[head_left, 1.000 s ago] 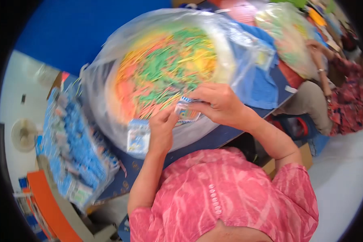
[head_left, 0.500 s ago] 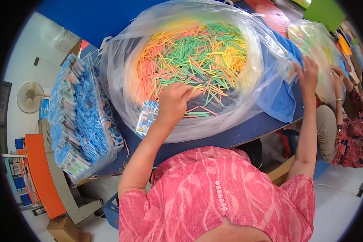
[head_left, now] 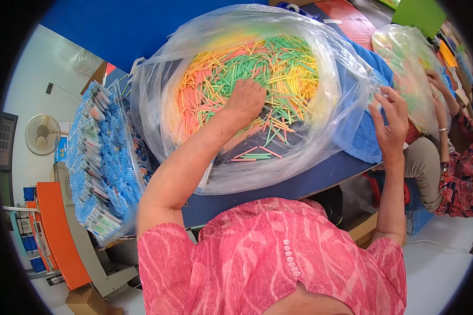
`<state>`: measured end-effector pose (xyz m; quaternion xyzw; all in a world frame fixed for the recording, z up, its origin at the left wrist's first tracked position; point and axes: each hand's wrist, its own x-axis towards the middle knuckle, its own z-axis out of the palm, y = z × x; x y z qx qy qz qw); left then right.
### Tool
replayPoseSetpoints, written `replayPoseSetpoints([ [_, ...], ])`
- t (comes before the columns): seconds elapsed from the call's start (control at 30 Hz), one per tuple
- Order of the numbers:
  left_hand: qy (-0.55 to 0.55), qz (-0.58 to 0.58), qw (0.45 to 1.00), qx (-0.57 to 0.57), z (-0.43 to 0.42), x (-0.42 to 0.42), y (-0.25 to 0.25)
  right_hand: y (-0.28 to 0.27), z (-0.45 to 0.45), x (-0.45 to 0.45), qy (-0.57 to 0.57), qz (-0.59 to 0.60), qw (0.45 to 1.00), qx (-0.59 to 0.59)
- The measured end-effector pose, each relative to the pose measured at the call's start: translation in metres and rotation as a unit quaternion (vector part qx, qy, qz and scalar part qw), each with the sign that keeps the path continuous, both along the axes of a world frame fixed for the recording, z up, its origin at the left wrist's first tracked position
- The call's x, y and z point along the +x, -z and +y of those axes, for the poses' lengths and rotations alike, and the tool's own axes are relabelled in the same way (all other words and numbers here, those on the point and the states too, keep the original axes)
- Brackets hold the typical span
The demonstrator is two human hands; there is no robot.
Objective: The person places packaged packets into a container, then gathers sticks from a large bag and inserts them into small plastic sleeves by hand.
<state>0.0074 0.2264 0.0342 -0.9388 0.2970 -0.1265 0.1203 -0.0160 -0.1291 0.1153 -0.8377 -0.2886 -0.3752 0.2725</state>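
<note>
My left hand (head_left: 246,101) rests palm down on the pile of coloured sticks (head_left: 294,71) inside a large clear plastic bag (head_left: 147,105); its fingertips are hidden among the sticks. Several green and pink sticks (head_left: 257,156) lie apart from the pile near the bag's front. My right hand (head_left: 390,119) is at the bag's right side with fingers spread, beside a small blue-striped packet (head_left: 374,89) over a blue towel (head_left: 366,137). Part of another packet (head_left: 205,177) shows beyond my left forearm.
A clear box (head_left: 102,163) of blue-striped packets stands at the left, near an orange panel (head_left: 63,231) and a fan (head_left: 42,134). At the right, another person's hands (head_left: 440,100) are near a second plastic bag (head_left: 402,68). A blue board (head_left: 110,31) stands behind.
From between the two bodies of hands' work a second ago, my hands have parted. My left hand has moved deeper onto the pile; my right hand has gone to the right and now has spread fingers.
</note>
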Motion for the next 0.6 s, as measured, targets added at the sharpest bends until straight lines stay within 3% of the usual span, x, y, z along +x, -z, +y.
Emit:
replayPoseSetpoints([
  [0.17, 0.008, -0.033, 0.999, -0.010, 0.000, -0.005, 0.004, 0.001, 0.008, -0.007, -0.009, 0.000, 1.000, 0.008],
  [0.27, 0.016, -0.008, 0.993, -0.117, 0.006, -0.004, 0.000, -0.001, 0.009, -0.012, -0.022, 0.009, 0.999, 0.023],
  [0.43, 0.021, -0.003, 0.980, -0.200, 0.027, -0.013, -0.018, -0.005, 0.013, -0.023, -0.015, -0.013, 1.000, 0.006],
  [0.6, -0.060, 0.113, 0.961, -0.244, 0.024, -0.042, -0.047, 0.003, 0.019, -0.029, -0.039, 0.009, 0.999, 0.019],
])
